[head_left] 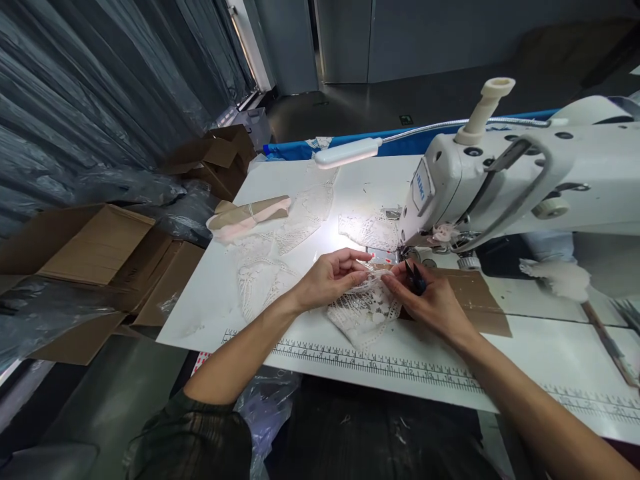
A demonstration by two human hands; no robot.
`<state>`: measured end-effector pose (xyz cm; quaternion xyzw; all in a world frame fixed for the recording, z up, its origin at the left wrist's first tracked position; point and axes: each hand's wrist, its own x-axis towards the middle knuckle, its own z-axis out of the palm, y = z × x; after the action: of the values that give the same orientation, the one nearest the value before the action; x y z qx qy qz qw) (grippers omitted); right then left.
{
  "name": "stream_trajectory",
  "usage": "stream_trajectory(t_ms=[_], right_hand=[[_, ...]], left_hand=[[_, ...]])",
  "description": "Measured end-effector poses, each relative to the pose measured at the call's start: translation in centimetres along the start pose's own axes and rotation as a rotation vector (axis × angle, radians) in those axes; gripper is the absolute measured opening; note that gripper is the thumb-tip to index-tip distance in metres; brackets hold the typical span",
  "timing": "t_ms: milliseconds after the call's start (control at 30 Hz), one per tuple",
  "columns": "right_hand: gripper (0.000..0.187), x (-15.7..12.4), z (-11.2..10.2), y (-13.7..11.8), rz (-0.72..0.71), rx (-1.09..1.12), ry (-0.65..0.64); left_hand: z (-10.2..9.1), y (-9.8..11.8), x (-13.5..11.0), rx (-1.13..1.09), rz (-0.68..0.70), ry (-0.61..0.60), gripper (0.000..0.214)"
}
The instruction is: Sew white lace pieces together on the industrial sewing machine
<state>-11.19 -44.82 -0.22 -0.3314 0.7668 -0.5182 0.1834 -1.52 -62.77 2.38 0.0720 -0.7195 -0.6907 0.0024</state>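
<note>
A piece of white lace fabric (pixel 364 312) hangs between my hands just in front of the sewing machine's needle area. My left hand (pixel 333 277) pinches its upper edge from the left, thumb against the fingers. From the other side, my right hand (pixel 425 293) grips the same edge between thumb and fingertips. Dark thread snips (pixel 415 277) are tucked within my right hand, their blades pointing up. Close behind both hands stands the head of the white sewing machine (pixel 435 183). More white lace (pixel 373 230) lies beside its needle.
White lace pieces (pixel 265 283) and a rolled bundle (pixel 253 217) lie on the white table (pixel 200 323) to the left. A lamp (pixel 347 153) shines from above. Brown cardboard (pixel 475 303) and a fluffy white duster (pixel 560 279) are at the right. Open boxes (pixel 95 247) stand left.
</note>
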Motion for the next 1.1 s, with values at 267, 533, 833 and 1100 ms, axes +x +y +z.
stream_trajectory(t_ms=[267,533,833,1100], right_hand=[[0.010,-0.5,0.6,0.7,-0.304,-0.161,0.131],[0.016,-1.2,1.7,0.4,-0.340,-0.146,0.170],[0.014,-1.3,1.4,0.6,-0.150,-0.007,0.028],[0.018,-1.0,1.2,0.5,-0.078,-0.019,0.079]], left_hand=[[0.1,-0.1,-0.1,0.065,0.028,0.119,0.038],[0.3,-0.3,-0.2,0.082,0.055,0.128,0.033],[0.5,-0.4,-0.2,0.061,0.031,0.124,0.042],[0.0,-0.5,-0.1,0.037,-0.004,0.037,0.047]])
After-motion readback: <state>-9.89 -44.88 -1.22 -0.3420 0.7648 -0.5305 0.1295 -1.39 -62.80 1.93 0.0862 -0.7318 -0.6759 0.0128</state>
